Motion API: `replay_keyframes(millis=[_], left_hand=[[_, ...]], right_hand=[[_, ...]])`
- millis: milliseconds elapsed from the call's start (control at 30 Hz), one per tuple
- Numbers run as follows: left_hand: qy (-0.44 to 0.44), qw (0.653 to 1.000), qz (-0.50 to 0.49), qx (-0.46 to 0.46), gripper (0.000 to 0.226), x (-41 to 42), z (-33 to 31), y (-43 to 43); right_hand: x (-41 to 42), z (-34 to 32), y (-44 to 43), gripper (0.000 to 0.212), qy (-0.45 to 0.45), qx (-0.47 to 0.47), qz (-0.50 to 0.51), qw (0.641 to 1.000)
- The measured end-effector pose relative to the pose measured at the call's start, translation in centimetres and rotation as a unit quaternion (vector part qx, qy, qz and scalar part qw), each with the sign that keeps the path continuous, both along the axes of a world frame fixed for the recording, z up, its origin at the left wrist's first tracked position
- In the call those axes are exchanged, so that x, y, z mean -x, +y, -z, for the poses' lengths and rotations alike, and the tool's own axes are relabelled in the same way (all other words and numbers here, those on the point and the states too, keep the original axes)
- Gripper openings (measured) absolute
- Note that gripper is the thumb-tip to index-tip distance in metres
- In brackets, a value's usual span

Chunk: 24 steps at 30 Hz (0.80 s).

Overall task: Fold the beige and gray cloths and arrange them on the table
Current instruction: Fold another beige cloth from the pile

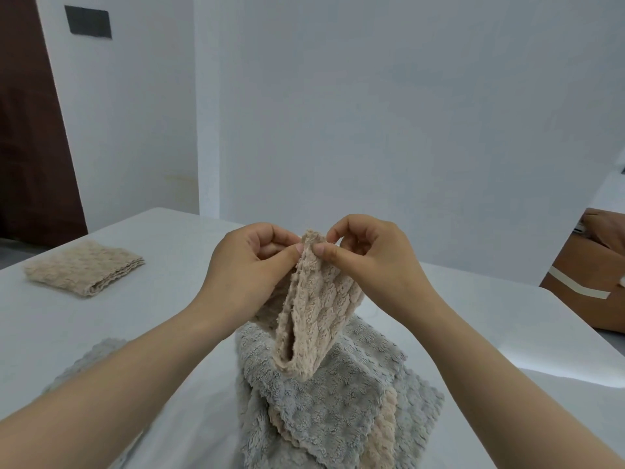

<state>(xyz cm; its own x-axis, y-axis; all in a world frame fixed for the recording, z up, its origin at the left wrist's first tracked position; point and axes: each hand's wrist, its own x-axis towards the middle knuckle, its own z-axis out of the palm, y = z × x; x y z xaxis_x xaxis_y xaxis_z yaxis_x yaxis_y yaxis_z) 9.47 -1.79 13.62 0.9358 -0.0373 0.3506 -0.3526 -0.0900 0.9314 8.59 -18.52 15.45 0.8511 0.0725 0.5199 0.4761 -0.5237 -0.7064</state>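
Observation:
A beige fluffy cloth point(314, 316) hangs doubled over in the air above the table's middle. My left hand point(250, 265) and my right hand point(368, 255) both pinch its top edge, thumbs nearly touching. Beneath it lies a loose pile of gray cloths point(324, 404) with another beige cloth point(385, 428) poking out among them. A folded beige cloth point(84, 269) lies flat at the far left of the white table point(490, 319). Part of a gray cloth point(88, 360) shows under my left forearm.
A brown cardboard box point(588, 286) with tape stands past the table's right edge. White walls rise behind the table. A dark brown door point(30, 130) is at the far left.

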Motion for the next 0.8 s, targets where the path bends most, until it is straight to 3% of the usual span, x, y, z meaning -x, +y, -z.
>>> replay_keyframes(millis=[267, 467, 700, 800], left_hand=[[-0.007, 0.999, 0.045, -0.015, 0.016, 0.5, 0.0, 0.3], [-0.049, 0.998, -0.008, -0.049, 0.015, 0.5, 0.1, 0.6], [-0.138, 0.985, -0.037, -0.096, 0.014, 0.3, -0.1, 1.9], [-0.165, 0.974, -0.052, -0.148, 0.028, 0.0, 0.0, 2.3]], right_hand=[[-0.3, 0.1, -0.1, 0.015, -0.025, 0.032, 0.035, 0.999], [0.0, 0.3, -0.2, 0.018, -0.009, 0.023, 0.004, 1.000], [0.3, 2.0, -2.3, 0.043, 0.008, 0.159, 0.015, 0.987], [0.4, 2.3, -2.5, 0.046, -0.013, 0.204, 0.022, 0.979]])
